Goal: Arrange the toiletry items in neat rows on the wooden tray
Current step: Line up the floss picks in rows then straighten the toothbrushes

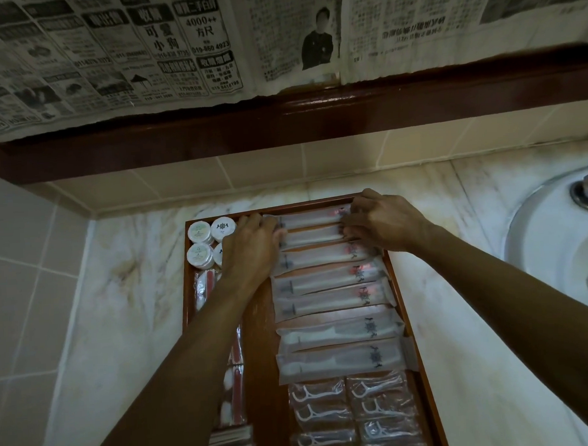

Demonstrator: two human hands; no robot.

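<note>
Mostly the wooden tray (405, 287) on the marble bench (127, 297) is already filled: wrapped toothbrushes (332, 285) stacked in a column, floss picks (354, 412) below, round jars (207, 241) at the far left. The top toothbrush packet (311, 218) is pinched at its ends by the left hand (250, 248) and right hand (381, 219); only squaring seems left.

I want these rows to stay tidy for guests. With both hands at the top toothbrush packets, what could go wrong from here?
1. The left hand sits right beside the round white jars; a nudge could knock them out of line.
2. The toothbrush packets overlap, so pushing the top ones may skew those below.
3. The right hand works at the wooden tray edge, where packet ends could ride up over it.
</note>
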